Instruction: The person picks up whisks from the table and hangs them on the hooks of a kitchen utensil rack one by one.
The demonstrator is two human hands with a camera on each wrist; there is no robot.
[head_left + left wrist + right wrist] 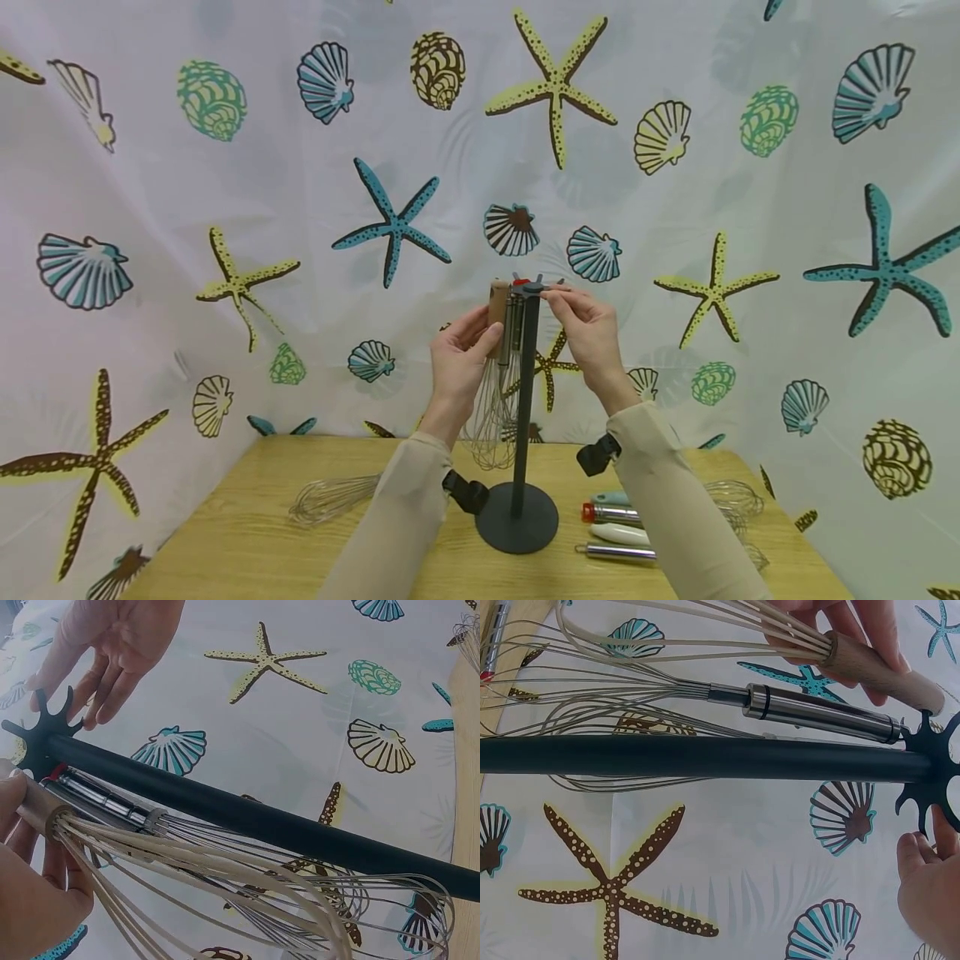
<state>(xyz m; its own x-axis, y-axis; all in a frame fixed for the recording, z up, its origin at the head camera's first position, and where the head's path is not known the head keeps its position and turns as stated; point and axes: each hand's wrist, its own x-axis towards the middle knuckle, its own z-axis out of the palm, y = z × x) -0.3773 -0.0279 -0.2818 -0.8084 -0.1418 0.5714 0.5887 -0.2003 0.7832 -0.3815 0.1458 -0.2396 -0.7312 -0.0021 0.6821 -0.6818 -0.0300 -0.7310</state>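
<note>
A black utensil stand (527,400) rises from a round base, with a ring of hooks (45,739) at its top. My left hand (459,358) grips a whisk by its wooden handle (877,671), upright, wires downward, close beside the hooks. Steel-handled whisks (821,712) hang between it and the pole, and a red tip shows among them near the top. On the opposite side, my right hand (588,333) pinches one hook of the stand between thumb and fingers. In the right wrist view, that hand's fingertips (911,844) are right at the hook's end.
On the wooden table (225,508), one wire whisk (330,498) lies to the left, partly behind my left sleeve. Several more lie at right under my right forearm, among them a white-handled whisk (618,533) and a red-ended steel one (611,514). A shell-patterned curtain (420,333) surrounds the table.
</note>
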